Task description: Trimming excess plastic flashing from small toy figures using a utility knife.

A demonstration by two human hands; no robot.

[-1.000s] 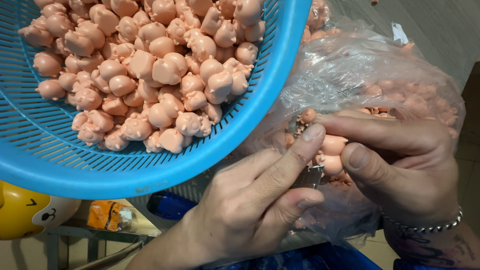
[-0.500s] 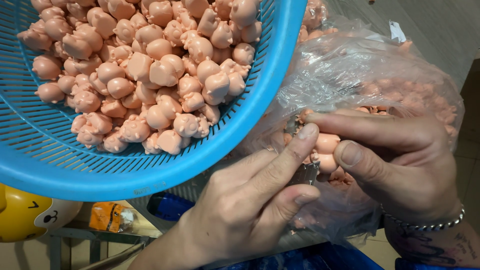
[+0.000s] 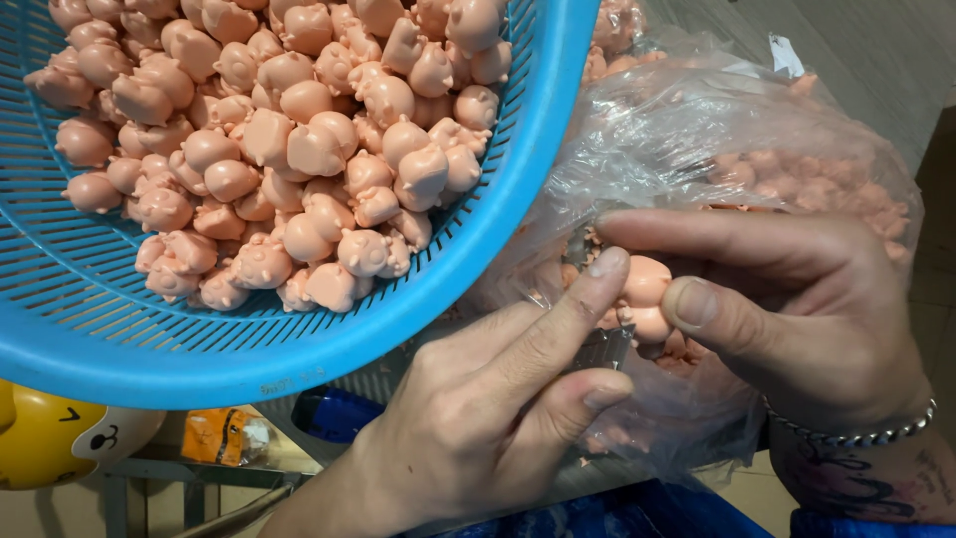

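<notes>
**Pink figure pinched beside the basket**

A round blue plastic slotted basket (image 3: 119, 349) heaped with pink figures tilts over a clear crinkled plastic bag (image 3: 697, 130). My right hand (image 3: 797, 309) and left hand (image 3: 478, 428) together pinch one small pink rubber pig figure (image 3: 647, 294) at the bag's mouth.

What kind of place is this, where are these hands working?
Probably a small toy workshop or factory bench. A blue basket is heaped with identical pink pig figures, a clear bag holds more, and the right hand and left hand work on one pig together.
</notes>
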